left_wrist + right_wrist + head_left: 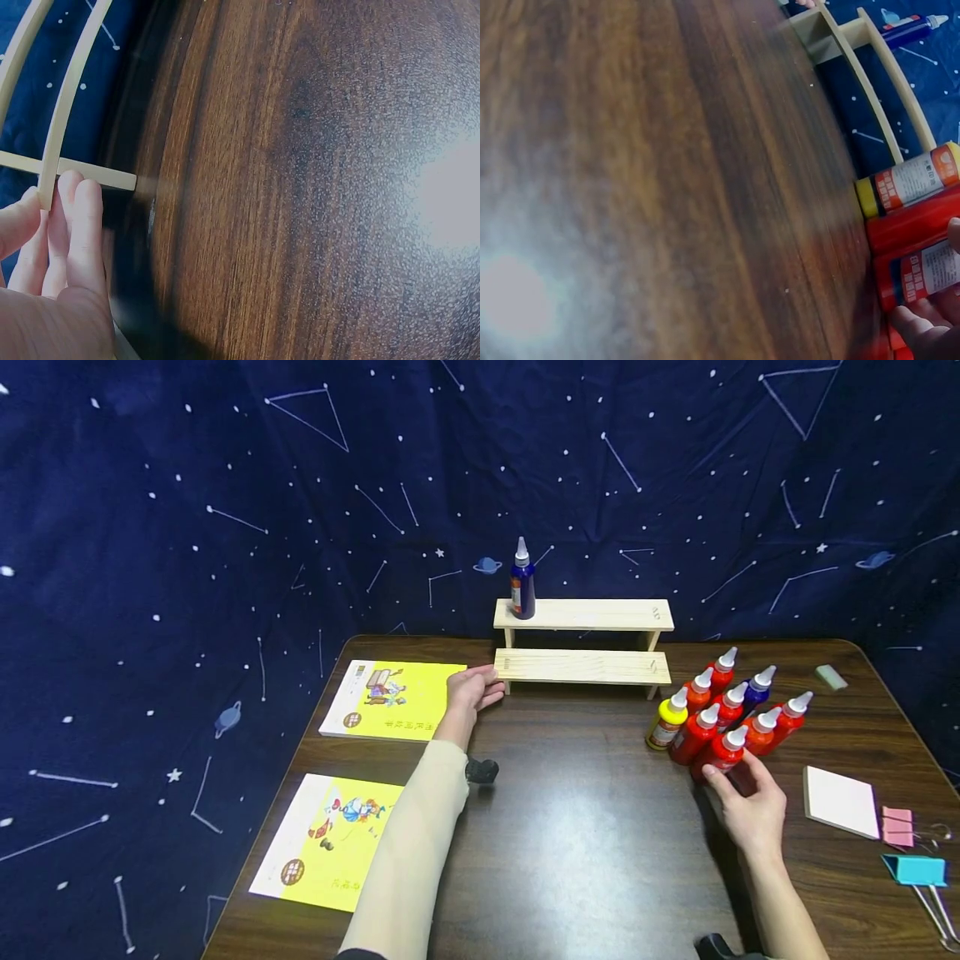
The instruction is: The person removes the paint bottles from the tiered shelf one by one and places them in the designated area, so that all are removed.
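Note:
A two-step wooden shelf (582, 666) stands at the back of the table. My left hand (470, 691) pinches the left end of its lower board; in the left wrist view the thumb and fingers lie on either side of that board (63, 112). One dark blue squeeze bottle (523, 589) stands upright on the upper step's left end. At the right, my right hand (752, 806) grips the nearest red squeeze bottle (722, 755), at the front of a cluster of white-nozzled bottles. A yellow bottle (666, 723) and another blue bottle (759, 687) stand among the red ones.
Two yellow picture books (420, 697) (330, 843) lie on the left side. To the right are a white pad (841, 802), a pink binder clip (897, 827), a teal binder clip (917, 869) and a small pale block (831, 677). A starry dark cloth (480, 468) hangs behind.

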A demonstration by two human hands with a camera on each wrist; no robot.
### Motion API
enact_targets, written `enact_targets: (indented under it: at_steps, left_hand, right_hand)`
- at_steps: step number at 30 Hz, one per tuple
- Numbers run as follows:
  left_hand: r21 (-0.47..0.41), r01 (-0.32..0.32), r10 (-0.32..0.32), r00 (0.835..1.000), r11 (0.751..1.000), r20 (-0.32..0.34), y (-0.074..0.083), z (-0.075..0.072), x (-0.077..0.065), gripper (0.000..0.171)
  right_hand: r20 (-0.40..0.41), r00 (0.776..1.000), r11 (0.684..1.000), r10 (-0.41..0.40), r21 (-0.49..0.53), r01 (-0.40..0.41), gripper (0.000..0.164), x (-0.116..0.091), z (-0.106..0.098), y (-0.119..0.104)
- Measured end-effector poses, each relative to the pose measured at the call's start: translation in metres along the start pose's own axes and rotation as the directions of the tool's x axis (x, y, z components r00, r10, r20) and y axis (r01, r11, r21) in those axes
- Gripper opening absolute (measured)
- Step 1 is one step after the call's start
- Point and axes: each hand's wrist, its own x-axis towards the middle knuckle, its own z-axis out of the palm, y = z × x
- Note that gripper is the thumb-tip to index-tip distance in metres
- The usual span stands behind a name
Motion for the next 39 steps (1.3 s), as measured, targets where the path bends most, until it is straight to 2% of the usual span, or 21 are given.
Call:
enact_targets:
  at_steps: [3,8,12,15,19,22,24,26,28,30,33,36,39]
  left_hand:
    - [0.0,-0.003,0.003,1.0,1.0,0.005,0.0,0.001,0.0,0.025]
    - [0.0,0.0,0.0,1.0,1.0,0.009,-0.001,0.001,-0.001,0.025]
    - [0.001,0.005,-0.005,1.0,1.0,0.006,-0.001,0.0,-0.001,0.025]
    - [0.007,0.007,-0.007,1.0,1.0,0.007,-0.001,0.0,-0.001,0.025]
    - [0.017,0.006,-0.006,1.0,1.0,0.003,0.0,-0.001,-0.001,0.025]
    - [0.023,0.01,-0.01,1.0,1.0,0.002,0.0,-0.002,0.0,0.025]
    - [0.022,0.008,-0.008,1.0,1.0,0.002,0.0,-0.001,0.0,0.025]
    - [0.02,0.009,-0.009,1.0,1.0,0.003,-0.001,-0.001,0.0,0.025]
    - [0.019,0.005,-0.005,1.0,1.0,0.004,-0.001,-0.001,0.001,0.025]
    - [0.021,0.002,-0.002,1.0,1.0,0.0,-0.001,-0.002,0.001,0.025]
    - [0.021,-0.002,0.002,1.0,1.0,-0.01,0.0,-0.004,0.002,0.024]
    - [0.032,-0.001,0.002,1.0,0.999,-0.011,0.0,-0.004,0.001,0.023]
    - [0.049,-0.004,0.004,1.0,0.999,-0.005,0.001,-0.003,0.0,0.024]
  right_hand:
    - [0.012,1.0,1.0,0.019,-0.008,-0.019,0.055,-0.001,-0.002,-0.001]
    - [-0.016,1.0,1.0,0.023,0.011,-0.023,0.054,-0.008,-0.009,-0.007]
    - [-0.087,0.996,0.984,-0.011,0.177,0.026,0.05,-0.014,-0.016,-0.013]
    - [-0.191,0.978,0.935,-0.086,0.323,0.146,0.047,-0.019,-0.019,-0.019]
    - [-0.286,0.922,0.833,-0.26,0.417,0.364,0.042,-0.027,-0.016,-0.042]
    - [-0.267,0.89,0.767,-0.369,0.454,0.454,0.038,-0.034,-0.006,-0.069]
    - [-0.218,0.878,0.742,-0.425,0.472,0.476,0.037,-0.038,0.005,-0.085]
    - [-0.146,0.872,0.732,-0.467,0.49,0.474,0.038,-0.038,0.019,-0.098]
    - [-0.056,0.871,0.741,-0.488,0.501,0.448,0.039,-0.035,0.035,-0.108]
    - [0.034,0.877,0.777,-0.479,0.481,0.406,0.04,-0.029,0.053,-0.12]
    - [0.17,0.89,0.84,-0.422,0.443,0.314,0.041,-0.015,0.085,-0.136]
    - [0.248,0.883,0.866,-0.398,0.42,0.272,0.042,0.008,0.123,-0.145]
    - [0.284,0.876,0.888,-0.389,0.371,0.274,0.045,0.034,0.16,-0.155]
